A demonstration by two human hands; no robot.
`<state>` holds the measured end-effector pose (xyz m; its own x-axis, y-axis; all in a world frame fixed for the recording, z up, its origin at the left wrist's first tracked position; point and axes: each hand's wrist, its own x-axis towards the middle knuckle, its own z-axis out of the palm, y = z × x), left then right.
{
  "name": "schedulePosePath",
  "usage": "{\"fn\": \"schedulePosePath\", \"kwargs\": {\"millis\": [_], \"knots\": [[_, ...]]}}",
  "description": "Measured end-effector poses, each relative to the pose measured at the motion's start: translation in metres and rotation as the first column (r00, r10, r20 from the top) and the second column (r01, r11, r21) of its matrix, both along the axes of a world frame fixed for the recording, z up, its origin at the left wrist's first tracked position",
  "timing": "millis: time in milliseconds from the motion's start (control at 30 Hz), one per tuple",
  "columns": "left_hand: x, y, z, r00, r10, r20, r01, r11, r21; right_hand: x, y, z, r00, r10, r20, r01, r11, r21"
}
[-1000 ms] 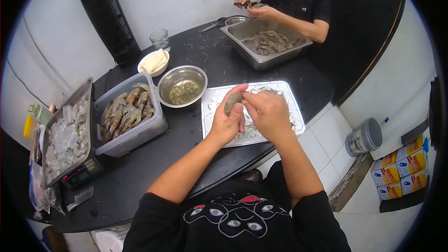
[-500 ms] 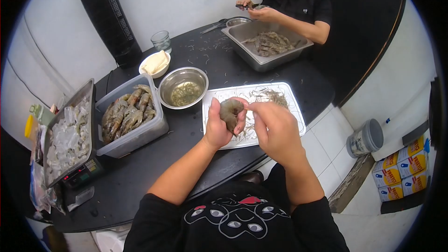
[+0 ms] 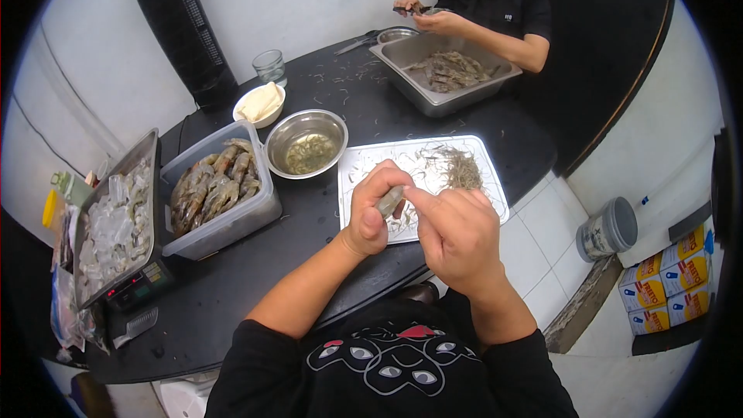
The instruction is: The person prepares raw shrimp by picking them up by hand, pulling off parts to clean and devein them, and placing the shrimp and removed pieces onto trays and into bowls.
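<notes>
My left hand (image 3: pixel 371 217) is wrapped around a greyish shrimp (image 3: pixel 389 202), held above the white tray (image 3: pixel 357 161). Closed in a pinch, my right hand (image 3: pixel 458 236) meets the shrimp's right end with its fingertips. Whatever may be between those fingertips is too small to make out. Thin shrimp trimmings (image 3: pixel 463 170) lie heaped at the tray's right side, and loose bits are scattered over its surface. Part of the shrimp is hidden by my left fingers.
Left of the tray stand a steel bowl (image 3: pixel 331 122) with liquid, a plastic tub (image 3: pixel 224 236) of shrimp, and an ice-filled pan (image 3: pixel 116 228) on a scale. A glass (image 3: pixel 269 66) stands behind. Across the table, a person (image 3: pixel 495 23) handles a shrimp near a steel pan (image 3: pixel 433 101).
My left hand has turned and its fingers now curl over the shrimp, which shows less of its body. My right fingertips have come closer, onto the shrimp's end.
</notes>
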<state>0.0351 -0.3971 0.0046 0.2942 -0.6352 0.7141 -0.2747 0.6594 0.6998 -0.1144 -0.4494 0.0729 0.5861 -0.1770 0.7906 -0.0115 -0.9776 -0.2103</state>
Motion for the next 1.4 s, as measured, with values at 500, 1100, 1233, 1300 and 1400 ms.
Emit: {"fn": "schedulePosePath", "kwargs": {"millis": [500, 1100, 1233, 1300, 1400], "knots": [[0.0, 0.0, 0.0, 0.985, 0.145, 0.089, -0.135, 0.984, -0.113, -0.003, 0.004, 0.008, 0.997, 0.045, -0.068, -0.044, 0.999, 0.008], [-0.005, 0.001, -0.004, 0.999, -0.004, -0.042, 0.003, 1.0, -0.029, 0.002, -0.002, 0.004, 0.994, 0.1, -0.038, -0.101, 0.995, -0.011], [-0.011, 0.004, -0.008, 0.992, 0.044, -0.119, -0.044, 0.999, 0.005, 0.013, -0.003, -0.012, 0.993, 0.107, 0.054, -0.108, 0.994, 0.008], [-0.015, 0.004, -0.009, 0.985, 0.06, -0.159, -0.062, 0.998, -0.005, 0.019, -0.003, -0.017, 0.991, 0.097, 0.095, -0.097, 0.995, -0.005], [-0.017, 0.001, -0.009, 0.979, 0.123, -0.164, -0.131, 0.991, -0.039, 0.023, -0.002, -0.018, 0.987, 0.08, 0.137, -0.077, 0.997, -0.024]]}}
